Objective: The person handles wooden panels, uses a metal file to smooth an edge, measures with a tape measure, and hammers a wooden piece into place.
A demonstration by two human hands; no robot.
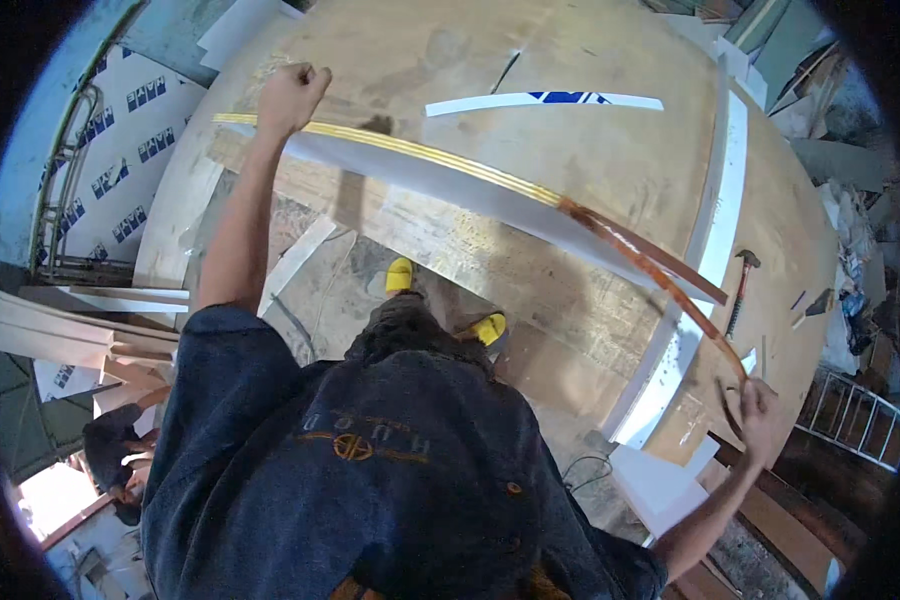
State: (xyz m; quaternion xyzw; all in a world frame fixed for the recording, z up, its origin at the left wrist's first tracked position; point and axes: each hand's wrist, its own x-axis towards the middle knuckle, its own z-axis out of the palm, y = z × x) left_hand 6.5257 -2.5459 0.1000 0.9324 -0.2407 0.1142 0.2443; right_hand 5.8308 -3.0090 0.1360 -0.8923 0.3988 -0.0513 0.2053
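Observation:
A long narrow panel with a gold-striped edge (420, 152) runs across the worktable, its right part showing a brown edge (660, 257). From the middle of that edge a thin orange-brown strip (692, 312) stretches away to the lower right, apart from the panel at its far right. My right hand (760, 412) is closed on the strip's end. At the upper left, my left hand (292, 98) is curled closed just beyond the gold edge, with my wrist crossing over it. What its fingers hold, if anything, is hidden.
On the wooden worktable (370, 50) lie a white strip with blue print (500, 101), a hammer (739, 290) and a long white board (734, 165). Printed panels (120, 150) lean at left. Another person (120, 450) is at lower left. A metal rack (855, 415) stands right.

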